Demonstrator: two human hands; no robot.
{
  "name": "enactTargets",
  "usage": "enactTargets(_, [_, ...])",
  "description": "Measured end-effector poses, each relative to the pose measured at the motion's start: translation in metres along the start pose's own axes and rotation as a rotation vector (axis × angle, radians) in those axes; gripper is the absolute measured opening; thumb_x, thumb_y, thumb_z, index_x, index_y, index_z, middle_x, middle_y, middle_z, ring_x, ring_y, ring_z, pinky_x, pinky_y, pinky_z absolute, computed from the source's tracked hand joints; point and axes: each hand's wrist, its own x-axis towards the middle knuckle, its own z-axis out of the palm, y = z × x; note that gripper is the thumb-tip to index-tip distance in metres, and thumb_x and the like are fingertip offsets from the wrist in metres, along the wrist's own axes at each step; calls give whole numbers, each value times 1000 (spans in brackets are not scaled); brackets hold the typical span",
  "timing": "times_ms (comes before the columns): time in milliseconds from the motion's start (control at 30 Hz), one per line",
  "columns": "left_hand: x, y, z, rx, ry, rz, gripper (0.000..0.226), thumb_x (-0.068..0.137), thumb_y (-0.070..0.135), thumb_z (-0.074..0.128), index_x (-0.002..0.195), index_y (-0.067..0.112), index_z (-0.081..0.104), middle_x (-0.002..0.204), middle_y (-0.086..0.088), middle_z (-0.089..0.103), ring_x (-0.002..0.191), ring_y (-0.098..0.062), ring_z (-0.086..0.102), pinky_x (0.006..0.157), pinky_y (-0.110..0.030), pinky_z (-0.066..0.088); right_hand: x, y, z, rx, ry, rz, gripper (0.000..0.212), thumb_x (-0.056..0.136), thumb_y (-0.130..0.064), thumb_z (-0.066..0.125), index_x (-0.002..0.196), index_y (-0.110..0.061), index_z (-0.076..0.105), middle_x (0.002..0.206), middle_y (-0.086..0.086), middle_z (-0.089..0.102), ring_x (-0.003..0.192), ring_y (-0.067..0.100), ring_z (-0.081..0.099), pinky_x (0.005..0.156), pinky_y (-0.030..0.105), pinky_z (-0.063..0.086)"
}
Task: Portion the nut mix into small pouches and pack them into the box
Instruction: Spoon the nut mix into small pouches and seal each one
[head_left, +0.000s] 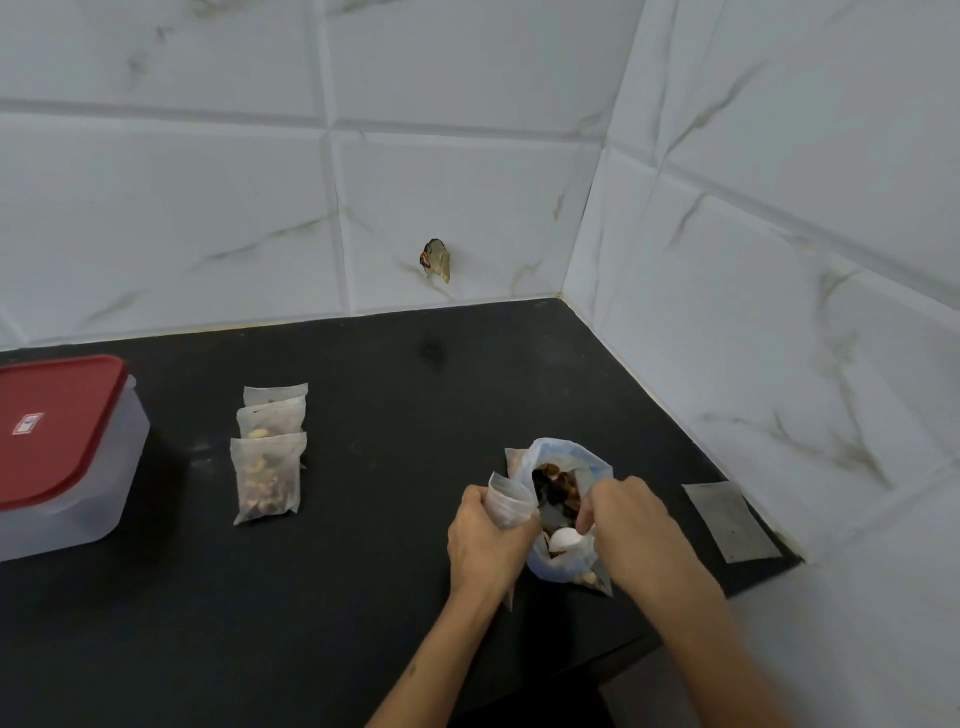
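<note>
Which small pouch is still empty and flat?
The flat empty pouch lying alone by the right wall; the three filled pouches lie near the box.

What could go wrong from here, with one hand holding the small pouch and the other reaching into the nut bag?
1. The left hand grips the empty pouch beside the open nut bag; nuts may miss its narrow mouth and scatter on the black counter.
2. The right hand holds a white scoop inside the soft bag, which could tip.
3. The box has its red lid on, so the three filled pouches cannot be packed yet.
</note>
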Motion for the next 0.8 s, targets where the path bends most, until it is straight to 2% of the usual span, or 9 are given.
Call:
enactTargets(100, [1, -4, 7, -4, 6, -13, 27, 73, 17, 74, 86, 20, 49, 90, 2, 61, 84, -13, 61, 62, -24, 48, -11, -5, 5, -215, 100, -99, 45, 90, -25, 61, 130, -14, 44, 125, 9, 42, 94, 16, 44, 82, 27, 41])
enactTargets(167, [1, -7, 10, -16, 21, -18, 27, 73, 15, 73, 85, 19, 50, 91, 0, 62, 85, -15, 61, 61, -23, 47, -19, -4, 16, -257, 183, -170, 37, 91, -23, 59, 124, -14, 47, 120, 8, 45, 87, 14, 40, 78, 25, 38])
enactTargets(267, [1, -9, 12, -31, 34, -20, 27, 73, 14, 74, 87, 18, 52, 91, 0, 62, 85, -15, 61, 61, -23, 46, -21, -1, 32, -256, 202, -216, 35, 94, -22, 54, 127, -13, 48, 123, 7, 48, 108, 16, 46, 88, 27, 41])
enactTargets(400, [5, -11, 13, -24, 39, -16, 27, 72, 16, 75, 88, 17, 53, 91, 1, 62, 87, -16, 61, 71, -31, 54, -26, 5, 50, -236, 254, -209, 35, 96, -23, 50, 129, -12, 49, 130, 6, 50, 122, 18, 40, 97, 27, 37])
enactTargets(667, [10, -16, 13, -27, 34, 1, 28, 70, 20, 77, 88, 19, 55, 93, 1, 64, 89, -16, 63, 77, -38, 56, -13, 11, 70, -148, 431, -250, 32, 97, -20, 47, 129, -14, 50, 131, 3, 50, 119, 17, 38, 95, 25, 34])
enactTargets(733, [11, -17, 12, -25, 27, 15, 29, 70, 21, 78, 89, 19, 55, 93, 1, 64, 88, -15, 63, 74, -35, 56, -9, 11, 73, -102, 466, -247, 31, 97, -20, 46, 127, -15, 51, 129, 1, 51, 118, 15, 39, 94, 24, 34])
enactTargets(800, [12, -16, 10, -36, 20, 34, 29, 72, 20, 79, 89, 17, 57, 91, 2, 65, 85, -12, 63, 67, -27, 53, -7, 9, 73, -43, 470, -230, 32, 97, -22, 48, 128, -17, 51, 128, -1, 51, 116, 14, 39, 91, 22, 35])
